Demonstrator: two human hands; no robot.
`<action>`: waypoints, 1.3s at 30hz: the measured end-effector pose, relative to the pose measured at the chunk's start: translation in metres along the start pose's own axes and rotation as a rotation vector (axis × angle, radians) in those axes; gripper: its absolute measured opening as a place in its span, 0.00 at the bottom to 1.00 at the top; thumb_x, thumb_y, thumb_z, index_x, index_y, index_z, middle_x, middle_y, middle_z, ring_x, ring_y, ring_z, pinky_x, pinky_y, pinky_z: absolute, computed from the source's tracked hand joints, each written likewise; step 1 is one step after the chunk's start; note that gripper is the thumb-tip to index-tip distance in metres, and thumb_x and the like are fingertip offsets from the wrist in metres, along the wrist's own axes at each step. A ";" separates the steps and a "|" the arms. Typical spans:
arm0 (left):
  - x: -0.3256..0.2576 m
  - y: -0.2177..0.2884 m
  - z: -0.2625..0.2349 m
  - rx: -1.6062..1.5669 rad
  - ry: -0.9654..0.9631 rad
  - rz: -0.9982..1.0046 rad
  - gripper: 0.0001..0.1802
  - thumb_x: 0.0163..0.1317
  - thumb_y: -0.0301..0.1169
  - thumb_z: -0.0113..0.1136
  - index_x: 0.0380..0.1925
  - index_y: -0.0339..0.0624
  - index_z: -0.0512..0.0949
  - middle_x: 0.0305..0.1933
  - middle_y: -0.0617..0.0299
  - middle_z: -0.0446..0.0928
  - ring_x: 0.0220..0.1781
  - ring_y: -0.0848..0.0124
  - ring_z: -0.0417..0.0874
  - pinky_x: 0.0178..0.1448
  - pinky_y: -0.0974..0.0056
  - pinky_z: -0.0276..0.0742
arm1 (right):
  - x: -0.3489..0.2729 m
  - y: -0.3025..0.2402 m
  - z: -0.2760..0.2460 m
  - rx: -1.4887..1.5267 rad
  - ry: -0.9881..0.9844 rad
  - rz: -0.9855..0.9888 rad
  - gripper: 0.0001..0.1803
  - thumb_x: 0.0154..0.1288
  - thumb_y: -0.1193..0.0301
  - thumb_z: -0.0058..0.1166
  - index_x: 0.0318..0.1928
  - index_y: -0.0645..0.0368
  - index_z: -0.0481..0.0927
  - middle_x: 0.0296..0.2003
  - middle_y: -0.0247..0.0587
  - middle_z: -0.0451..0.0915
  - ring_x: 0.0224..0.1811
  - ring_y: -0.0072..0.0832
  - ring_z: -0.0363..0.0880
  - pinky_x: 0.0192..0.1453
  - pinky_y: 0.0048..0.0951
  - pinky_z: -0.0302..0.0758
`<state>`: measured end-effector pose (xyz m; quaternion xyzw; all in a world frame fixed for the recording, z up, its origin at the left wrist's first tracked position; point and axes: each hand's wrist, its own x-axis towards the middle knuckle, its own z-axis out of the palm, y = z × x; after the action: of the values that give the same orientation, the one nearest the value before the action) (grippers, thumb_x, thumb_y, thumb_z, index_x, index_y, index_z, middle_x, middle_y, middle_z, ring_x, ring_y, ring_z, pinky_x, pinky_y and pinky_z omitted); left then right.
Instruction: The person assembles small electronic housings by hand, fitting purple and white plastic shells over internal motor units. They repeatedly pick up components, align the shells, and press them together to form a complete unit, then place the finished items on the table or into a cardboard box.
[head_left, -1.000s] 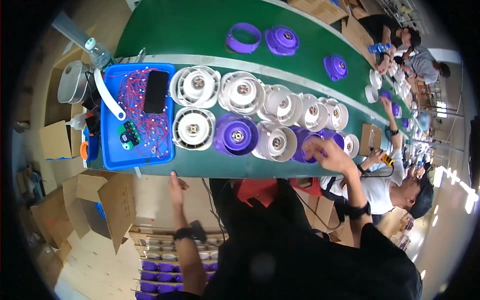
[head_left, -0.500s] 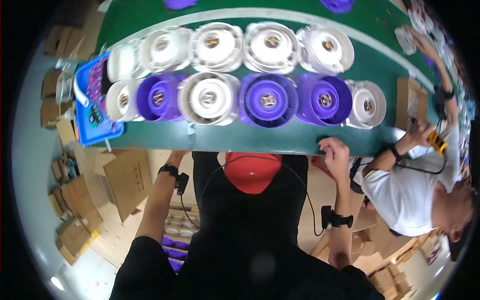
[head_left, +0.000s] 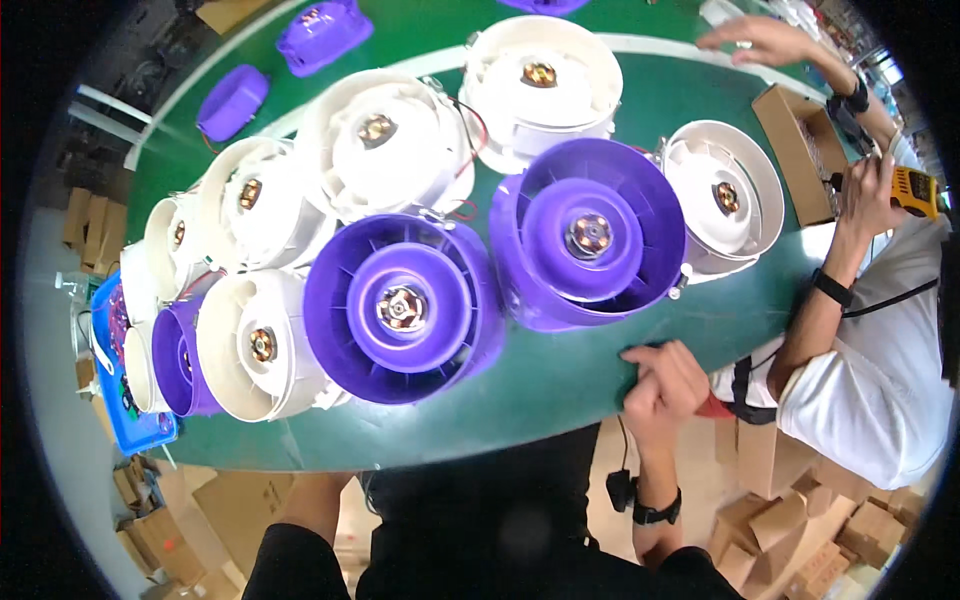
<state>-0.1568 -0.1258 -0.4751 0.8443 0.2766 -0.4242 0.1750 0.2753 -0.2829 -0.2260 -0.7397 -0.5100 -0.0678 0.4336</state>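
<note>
My right hand (head_left: 668,388) rests at the table's near edge, index finger stretched out to the left and the other fingers loosely bent. Nothing shows in it. Nearest to it is a purple round fan housing (head_left: 590,235) with a copper-wound motor core at its centre; another purple housing (head_left: 400,305) stands to its left. A white housing (head_left: 725,200) stands beyond my right hand. My left forearm (head_left: 308,502) passes under the table edge, so that hand is hidden. More white housings, such as one with red wires (head_left: 385,145), stand behind and to the left.
A co-worker at the right grips a yellow power tool (head_left: 912,192); their other hand (head_left: 765,42) reaches over the table. An open cardboard box (head_left: 785,130) stands near them. At the far left lies a blue tray (head_left: 150,432). Purple parts (head_left: 325,38) lie at the back.
The view has shifted right and closer to the table, so the housings look larger. My right index finger is now stretched out. My left hand has gone from sight. The co-worker's far hand has moved left.
</note>
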 end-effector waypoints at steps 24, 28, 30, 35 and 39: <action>-0.191 0.030 -0.104 -0.623 0.239 0.438 0.28 0.69 0.41 0.56 0.65 0.40 0.69 0.51 0.50 0.80 0.51 0.63 0.81 0.56 0.60 0.77 | 0.099 -0.002 -0.058 -0.442 -0.209 -0.247 0.21 0.53 0.68 0.62 0.50 0.56 0.82 0.42 0.51 0.82 0.49 0.47 0.80 0.54 0.42 0.77; -0.214 0.032 -0.111 -0.798 0.304 0.532 0.29 0.70 0.37 0.57 0.67 0.37 0.66 0.54 0.52 0.78 0.51 0.66 0.80 0.54 0.62 0.77 | 0.117 -0.005 -0.064 -0.683 -0.430 -0.177 0.24 0.47 0.59 0.68 0.46 0.53 0.86 0.38 0.54 0.85 0.42 0.50 0.84 0.48 0.46 0.81; -0.217 0.031 -0.108 -0.818 0.376 0.586 0.28 0.69 0.36 0.57 0.66 0.36 0.66 0.54 0.51 0.78 0.49 0.66 0.80 0.54 0.62 0.78 | 0.125 -0.016 -0.065 -0.731 -0.482 -0.188 0.24 0.46 0.60 0.68 0.47 0.51 0.86 0.38 0.54 0.85 0.42 0.49 0.84 0.49 0.47 0.81; -0.234 0.037 -0.117 -0.733 0.441 0.621 0.28 0.65 0.30 0.60 0.65 0.41 0.69 0.52 0.50 0.81 0.51 0.62 0.84 0.55 0.61 0.79 | 0.104 -0.001 -0.056 -0.722 -0.394 -0.213 0.26 0.49 0.66 0.63 0.54 0.49 0.81 0.40 0.52 0.85 0.44 0.49 0.84 0.50 0.48 0.80; -0.279 0.025 -0.119 -0.727 0.647 0.783 0.26 0.60 0.26 0.63 0.59 0.34 0.73 0.51 0.50 0.82 0.49 0.62 0.84 0.54 0.60 0.80 | 0.101 0.023 -0.041 -0.728 -0.307 -0.258 0.31 0.53 0.65 0.64 0.60 0.49 0.74 0.37 0.51 0.84 0.42 0.52 0.82 0.47 0.48 0.79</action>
<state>-0.2035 -0.1709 -0.1776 0.8553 0.1123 0.0701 0.5009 0.3550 -0.2437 -0.1591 -0.7763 -0.6001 -0.1863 0.0508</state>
